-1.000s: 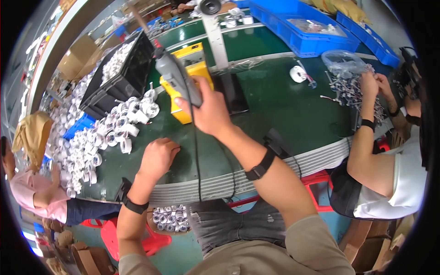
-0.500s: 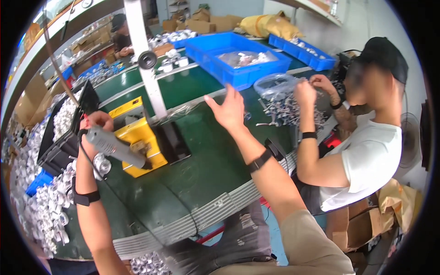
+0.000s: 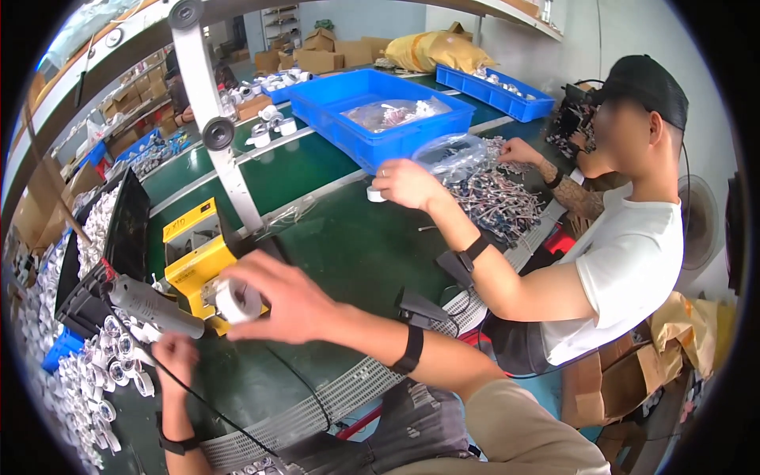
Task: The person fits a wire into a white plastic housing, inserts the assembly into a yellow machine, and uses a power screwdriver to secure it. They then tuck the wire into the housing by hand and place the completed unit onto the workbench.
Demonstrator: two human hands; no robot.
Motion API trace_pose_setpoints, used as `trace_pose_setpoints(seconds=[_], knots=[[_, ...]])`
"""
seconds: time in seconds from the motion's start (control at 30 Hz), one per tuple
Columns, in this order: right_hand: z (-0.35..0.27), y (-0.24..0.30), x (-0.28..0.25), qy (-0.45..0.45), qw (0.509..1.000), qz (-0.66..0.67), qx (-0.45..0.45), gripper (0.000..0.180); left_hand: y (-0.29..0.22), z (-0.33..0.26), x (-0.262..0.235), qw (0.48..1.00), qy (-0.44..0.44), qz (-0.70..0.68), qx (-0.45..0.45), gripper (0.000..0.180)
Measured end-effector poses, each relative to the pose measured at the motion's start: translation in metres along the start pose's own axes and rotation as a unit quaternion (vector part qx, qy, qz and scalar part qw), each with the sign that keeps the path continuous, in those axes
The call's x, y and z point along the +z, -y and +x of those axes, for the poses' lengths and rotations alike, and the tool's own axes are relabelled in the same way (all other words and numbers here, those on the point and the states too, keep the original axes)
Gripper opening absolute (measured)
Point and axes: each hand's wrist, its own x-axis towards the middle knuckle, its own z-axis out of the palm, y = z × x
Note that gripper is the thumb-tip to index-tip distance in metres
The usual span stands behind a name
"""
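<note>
My right hand [image 3: 293,301] grips a white round fitting [image 3: 239,301] between thumb and fingers, at the front of the yellow fixture [image 3: 202,265]. Part of the fixture's metal holder is hidden behind the fitting. A grey power screwdriver [image 3: 154,307] with a black cable hangs tilted left of the fixture. Just below its lower end is my left hand [image 3: 176,362], apart from the tool. Its fingers are curled and slightly blurred, so anything inside them is hidden. Many white round fittings [image 3: 119,348] lie heaped beside that hand.
A co-worker's hand [image 3: 412,184] at the right holds a white piece near a pile of wired parts [image 3: 495,202]. A black crate [image 3: 127,214] of small white parts stands left. Farther back are a large blue bin [image 3: 380,146] and a white post [image 3: 210,111].
My left hand has left the screwdriver and moved down toward the heap. My right hand has come left and now holds a white fitting at the fixture. The co-worker's near hand has reached left.
</note>
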Motion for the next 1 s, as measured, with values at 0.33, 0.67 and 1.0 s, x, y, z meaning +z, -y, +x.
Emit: trace_pose_setpoints(seconds=[0.33, 0.67, 1.0], knots=[[-0.033, 0.005, 0.043, 0.202, 0.979, -0.010, 0.002, 0.068, -0.028, -0.050, 0.050, 0.837, 0.326, -0.432, -0.083, 0.065], [-0.032, -0.013, 0.041, 0.218, 0.831, 0.338, 0.385, 0.017, -0.026, -0.042, 0.040, 0.864, 0.310, -0.394, -0.048, 0.050], [-0.035, -0.004, 0.045, 0.183, 0.973, 0.123, 0.072, 0.014, -0.028, -0.047, 0.044, 0.773, 0.276, -0.554, -0.139, 0.042]])
